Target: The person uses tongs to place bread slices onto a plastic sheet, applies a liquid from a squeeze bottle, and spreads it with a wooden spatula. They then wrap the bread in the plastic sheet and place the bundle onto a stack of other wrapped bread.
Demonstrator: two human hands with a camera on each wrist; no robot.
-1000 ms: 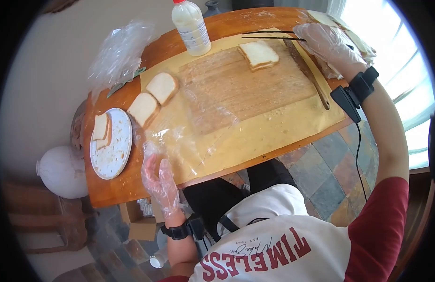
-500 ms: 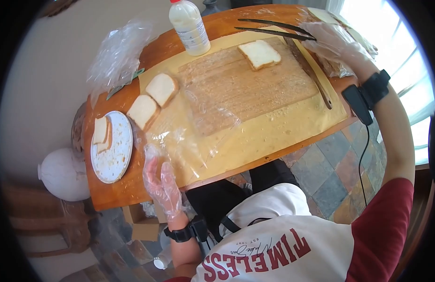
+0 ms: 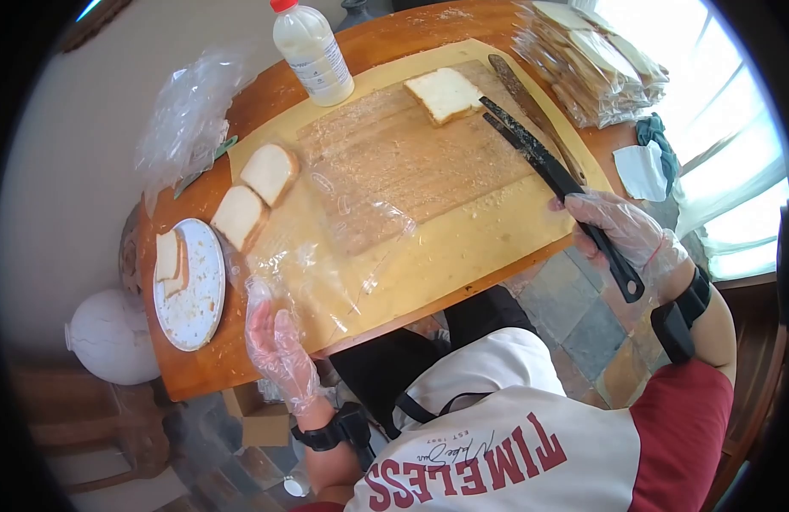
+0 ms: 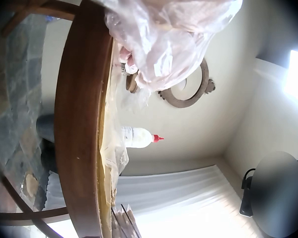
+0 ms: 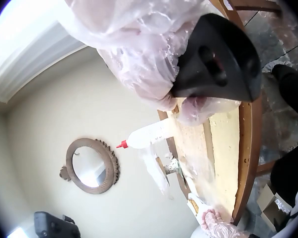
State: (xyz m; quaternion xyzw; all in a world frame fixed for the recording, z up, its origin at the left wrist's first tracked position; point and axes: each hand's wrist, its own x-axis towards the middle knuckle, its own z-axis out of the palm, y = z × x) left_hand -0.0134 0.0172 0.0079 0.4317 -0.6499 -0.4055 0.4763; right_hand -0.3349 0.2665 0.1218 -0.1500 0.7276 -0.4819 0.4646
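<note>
In the head view the right hand [image 3: 626, 232], in a clear plastic glove, grips black tongs [image 3: 552, 169] whose tips point at a bread slice [image 3: 445, 94] on the wooden board [image 3: 403, 162]. The right wrist view shows the tongs' black handle end [image 5: 216, 64] in the gloved fingers. Relaxed and holding nothing, the gloved left hand [image 3: 282, 346] lies at the table's near edge, below two bread slices [image 3: 269, 173] that sit on the yellow sheet [image 3: 462, 230].
A white plate [image 3: 202, 303] with bread pieces is at the left. A bottle with a red cap [image 3: 313, 55] stands behind the board. A wooden-handled knife [image 3: 539, 115] lies along its right side. Bagged bread [image 3: 595, 68] is stacked at the back right, plastic bags [image 3: 185, 119] at the back left.
The right hand has come from the bagged bread toward the near right edge, and the tongs have swung round so that their tips are by the slice on the board. The left hand stays relaxed.
</note>
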